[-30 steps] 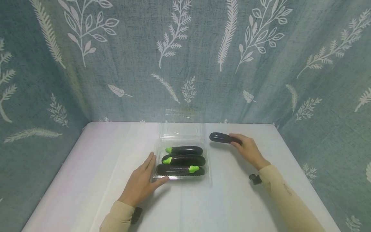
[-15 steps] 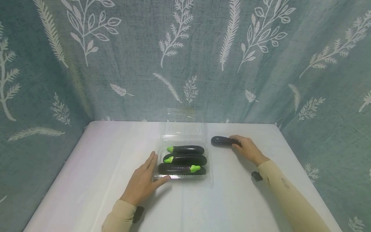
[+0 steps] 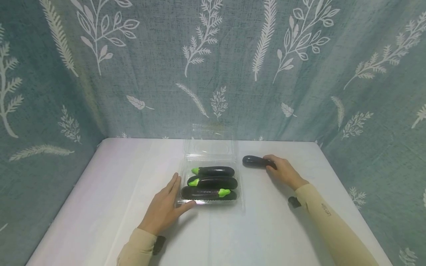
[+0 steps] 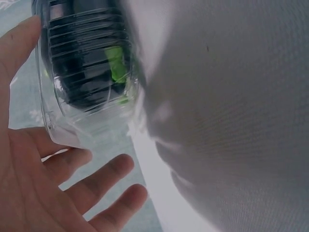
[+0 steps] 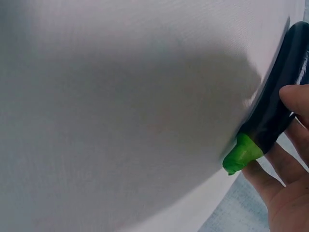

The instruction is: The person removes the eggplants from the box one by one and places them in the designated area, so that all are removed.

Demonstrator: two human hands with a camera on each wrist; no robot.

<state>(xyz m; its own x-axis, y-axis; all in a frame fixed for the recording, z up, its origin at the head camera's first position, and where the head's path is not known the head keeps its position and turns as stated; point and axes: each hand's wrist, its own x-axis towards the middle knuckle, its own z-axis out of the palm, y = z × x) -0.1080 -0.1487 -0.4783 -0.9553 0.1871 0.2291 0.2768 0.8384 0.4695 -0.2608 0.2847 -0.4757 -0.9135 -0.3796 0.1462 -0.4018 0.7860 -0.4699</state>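
In the head view my right hand (image 3: 284,170) grips a dark eggplant (image 3: 254,161) by one end, right of the container. Its green stem (image 5: 243,153) shows in the right wrist view, where the thumb lies across the dark body and the fingers are behind. The eggplant appears to lie on the white cloth. My left hand (image 3: 164,207) rests against the left side and front corner of a clear plastic clamshell box (image 3: 209,202), fingers straight and spread. Inside the box are several dark eggplants (image 3: 214,183) with green stems. The lid (image 3: 211,147) stands raised at the back.
A white cloth covers the table (image 3: 213,236). Behind and at both sides hangs a grey-green curtain (image 3: 159,74) with white leaf prints. The box lid reaches back close to the rear curtain.
The eggplant in my right hand has come down slightly toward the table and a little nearer. My left hand stays at the box. The head view has shifted slightly.
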